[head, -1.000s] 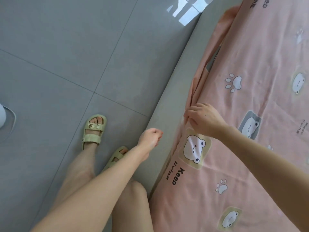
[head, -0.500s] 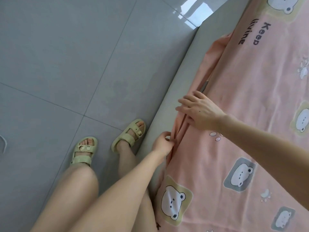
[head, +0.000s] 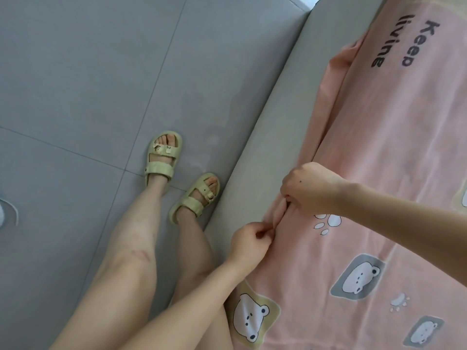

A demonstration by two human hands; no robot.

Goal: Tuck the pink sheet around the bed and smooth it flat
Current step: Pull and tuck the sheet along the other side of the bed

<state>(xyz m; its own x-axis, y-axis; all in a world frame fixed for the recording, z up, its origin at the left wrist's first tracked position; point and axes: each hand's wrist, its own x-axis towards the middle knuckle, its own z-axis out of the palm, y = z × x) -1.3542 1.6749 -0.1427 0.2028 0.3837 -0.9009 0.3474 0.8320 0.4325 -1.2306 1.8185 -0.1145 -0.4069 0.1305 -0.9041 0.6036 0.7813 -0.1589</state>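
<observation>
Both forearms bare, extended: left from bottom of frame, right from right edge. Fingers of left hand [head: 249, 242] curled, thumb and forefinger pinching fold of pink sheet [head: 379, 173]. Just beyond it, right hand [head: 309, 189] knuckles up, fingers curled under, gripping same fold.

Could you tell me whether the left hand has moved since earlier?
Yes: the left hand went right across the grey bed frame to pinch the pink sheet.

Sheet [head: 379, 173] lay on bed [head: 265, 135]. L hand [head: 249, 245] & R hand [head: 309, 188] sat close together on sheet at bed's left edge. Feet in sandals [head: 164, 157] stood on floor [head: 75, 72], just left of bed.
</observation>
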